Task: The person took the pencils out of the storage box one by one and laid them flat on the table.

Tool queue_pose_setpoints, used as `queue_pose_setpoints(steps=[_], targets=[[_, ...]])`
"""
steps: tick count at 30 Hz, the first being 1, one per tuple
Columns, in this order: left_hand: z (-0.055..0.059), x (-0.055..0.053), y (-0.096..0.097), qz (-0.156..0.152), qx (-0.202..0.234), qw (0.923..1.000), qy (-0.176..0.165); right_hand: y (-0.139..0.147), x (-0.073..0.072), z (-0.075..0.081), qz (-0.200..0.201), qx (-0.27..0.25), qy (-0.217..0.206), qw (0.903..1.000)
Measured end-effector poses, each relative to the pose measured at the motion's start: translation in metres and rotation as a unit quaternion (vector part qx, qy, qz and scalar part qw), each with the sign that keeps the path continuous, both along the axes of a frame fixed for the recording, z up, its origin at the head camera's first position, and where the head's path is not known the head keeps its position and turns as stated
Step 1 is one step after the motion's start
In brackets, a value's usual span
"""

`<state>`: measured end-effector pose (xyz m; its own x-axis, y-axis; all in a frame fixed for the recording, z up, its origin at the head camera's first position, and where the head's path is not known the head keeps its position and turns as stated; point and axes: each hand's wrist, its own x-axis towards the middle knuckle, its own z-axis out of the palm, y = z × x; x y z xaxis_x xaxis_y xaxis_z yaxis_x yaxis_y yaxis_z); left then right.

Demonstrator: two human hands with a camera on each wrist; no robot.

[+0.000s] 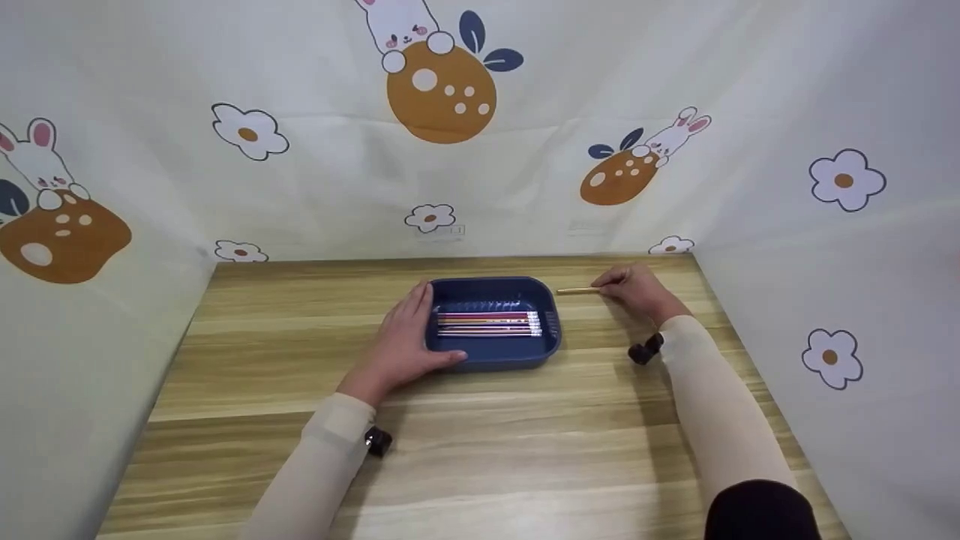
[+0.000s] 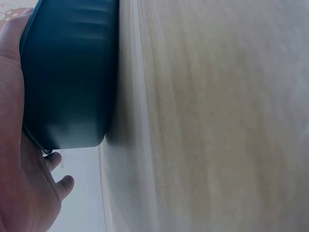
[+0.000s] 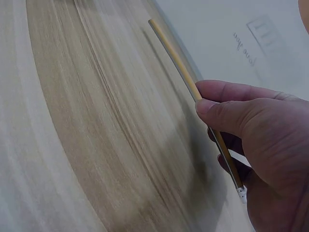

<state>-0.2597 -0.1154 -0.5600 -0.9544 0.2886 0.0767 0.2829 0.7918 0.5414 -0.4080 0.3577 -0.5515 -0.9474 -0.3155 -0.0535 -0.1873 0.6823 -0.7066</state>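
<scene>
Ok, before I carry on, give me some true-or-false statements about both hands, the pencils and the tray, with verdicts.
1. The right hand pinches a gold pencil. True.
2. The left hand is clear of the blue tray. False: it grips the tray's left end.
3. The pencils inside the tray have their eraser ends at the right in the head view. True.
4. The held pencil's eraser points toward the tray. False: its other end does.

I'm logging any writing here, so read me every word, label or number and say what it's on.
"love you": faint, on the wall sheet, right wrist view.
Head view: the sheet's faint print is too small to read.
Pencils in the tray: marks too small to read.
</scene>
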Motion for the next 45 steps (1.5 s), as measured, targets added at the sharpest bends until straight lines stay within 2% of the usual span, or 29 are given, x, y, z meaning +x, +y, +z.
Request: queue_pose_setpoints(steps=[12,18,27,33,40,45], targets=[[0.001,0.003,0.000,0.003,0.007,0.9999,-0.009,0.001,0.003,-0.005,-0.001,0.018,-0.010,0.9998],[0.000,0.001,-0.001,0.000,0.009,0.9999,-0.009,0.002,0.002,-0.006,0.015,0.022,0.006,0.9996],[0.000,0.000,-0.001,-0.004,0.006,1.0000,0.003,-0.001,0.006,-0.006,0.013,0.004,0.010,0.9999],[-0.001,-0.001,-0.001,-0.005,0.001,1.0000,0.007,-0.008,0.014,-0.006,-0.002,-0.047,0.002,0.9989],[-0.003,-0.001,0.000,0.001,0.008,0.9999,0.008,-0.030,0.028,0.005,-0.022,-0.067,0.049,0.9963],[-0.003,-0.002,0.000,0.002,0.007,1.0000,0.005,-0.048,0.040,0.017,-0.017,-0.101,0.076,0.9918]])
